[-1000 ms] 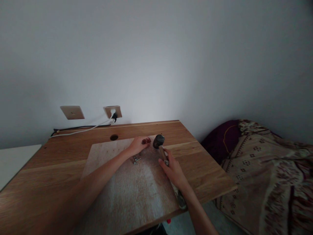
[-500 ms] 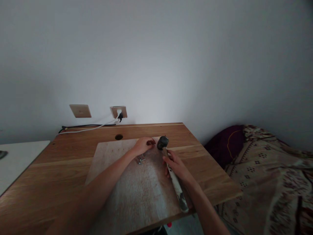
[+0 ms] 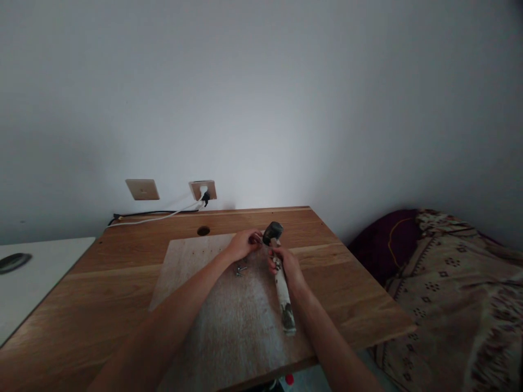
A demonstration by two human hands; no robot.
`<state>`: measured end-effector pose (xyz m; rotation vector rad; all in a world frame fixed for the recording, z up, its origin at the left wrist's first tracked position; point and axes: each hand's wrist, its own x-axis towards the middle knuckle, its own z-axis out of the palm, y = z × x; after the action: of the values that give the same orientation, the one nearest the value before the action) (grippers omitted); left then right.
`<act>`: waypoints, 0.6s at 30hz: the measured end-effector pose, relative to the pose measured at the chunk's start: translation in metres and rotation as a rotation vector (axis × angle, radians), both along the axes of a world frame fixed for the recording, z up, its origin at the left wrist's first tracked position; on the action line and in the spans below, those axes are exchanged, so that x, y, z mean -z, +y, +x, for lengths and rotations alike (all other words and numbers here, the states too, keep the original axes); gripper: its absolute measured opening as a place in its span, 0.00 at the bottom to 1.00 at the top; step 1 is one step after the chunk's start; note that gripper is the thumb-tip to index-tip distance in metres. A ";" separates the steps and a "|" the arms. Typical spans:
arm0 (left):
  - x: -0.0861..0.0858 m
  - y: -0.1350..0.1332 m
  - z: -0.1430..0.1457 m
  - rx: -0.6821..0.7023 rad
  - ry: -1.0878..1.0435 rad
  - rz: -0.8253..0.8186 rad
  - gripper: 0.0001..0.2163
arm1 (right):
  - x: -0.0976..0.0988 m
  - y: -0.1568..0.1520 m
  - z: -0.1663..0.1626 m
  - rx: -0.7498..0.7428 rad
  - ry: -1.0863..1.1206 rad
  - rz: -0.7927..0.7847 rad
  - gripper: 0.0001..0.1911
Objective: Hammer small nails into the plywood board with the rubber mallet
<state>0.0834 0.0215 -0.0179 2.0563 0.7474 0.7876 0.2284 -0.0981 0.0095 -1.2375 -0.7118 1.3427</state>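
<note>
My right hand [image 3: 286, 263] is wrapped round the upper part of a hammer's pale, dark-stained handle. The hammer [image 3: 281, 294] points its dark head away from me, and its handle end slants towards the board's near edge. Just left of the head, my left hand [image 3: 244, 245] rests low over the far part of a worn whitish board [image 3: 229, 321], fingers curled together. Whatever those fingertips pinch is too small to make out. A little pile of metal nails or screws [image 3: 240, 270] lies on the board, beside my left wrist.
Beneath the board is a wooden desk [image 3: 347, 283] with a round cable hole [image 3: 203, 231]. Cables [image 3: 159, 216] run along its back to a wall socket [image 3: 203, 190]. A white surface [image 3: 36, 283] adjoins on the left. Patterned bedding [image 3: 453, 305] lies at the right.
The hammer's handle end has swung left, and its head has turned slightly. My right hand now grips closer to the head. My left hand stays near the same spot, its fingers curled more.
</note>
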 end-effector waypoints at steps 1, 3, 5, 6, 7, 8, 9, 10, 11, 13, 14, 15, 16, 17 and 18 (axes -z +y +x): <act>0.000 0.000 0.000 -0.002 -0.008 -0.005 0.14 | 0.002 -0.001 -0.002 0.007 0.001 0.007 0.14; 0.000 -0.001 0.000 -0.018 -0.003 0.003 0.16 | 0.003 -0.004 -0.004 0.049 -0.004 0.042 0.16; 0.000 -0.001 0.000 -0.031 0.012 0.016 0.16 | 0.002 -0.007 -0.006 0.126 -0.015 0.096 0.17; -0.001 -0.001 -0.001 -0.033 0.022 0.020 0.17 | 0.001 -0.008 -0.006 0.163 -0.020 0.122 0.18; -0.001 -0.001 -0.001 -0.036 0.031 0.023 0.18 | -0.001 -0.009 -0.007 0.189 -0.022 0.142 0.20; -0.002 -0.001 -0.001 -0.037 0.040 0.028 0.19 | -0.002 -0.010 -0.008 0.201 -0.021 0.153 0.21; -0.002 -0.002 -0.002 -0.040 0.046 0.036 0.20 | -0.004 -0.010 -0.009 0.202 -0.018 0.158 0.22; -0.003 -0.002 -0.002 -0.043 0.051 0.043 0.22 | -0.005 -0.011 -0.010 0.193 -0.015 0.157 0.23; -0.004 -0.002 -0.003 -0.045 0.054 0.050 0.23 | -0.007 -0.011 -0.010 0.175 -0.010 0.153 0.23; -0.005 -0.003 -0.004 -0.039 0.058 0.054 0.24 | -0.010 -0.012 -0.011 0.136 0.006 0.144 0.24; -0.005 -0.003 -0.005 -0.032 0.062 0.051 0.24 | -0.011 -0.012 -0.011 0.120 0.015 0.139 0.24; -0.006 -0.004 -0.005 -0.026 0.065 0.047 0.23 | -0.012 -0.013 -0.011 0.108 0.022 0.137 0.24; -0.006 -0.004 -0.005 -0.021 0.067 0.041 0.23 | -0.013 -0.013 -0.011 0.104 0.026 0.138 0.24; -0.006 -0.004 -0.005 -0.017 0.066 0.033 0.23 | -0.014 -0.014 -0.011 0.102 0.025 0.139 0.24; -0.006 -0.004 -0.004 -0.017 0.063 0.024 0.23 | -0.014 -0.014 -0.011 0.100 0.022 0.140 0.24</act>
<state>0.0789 0.0174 -0.0116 2.1076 0.7952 0.7475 0.2172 -0.1121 0.0232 -1.1309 -0.7070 1.2024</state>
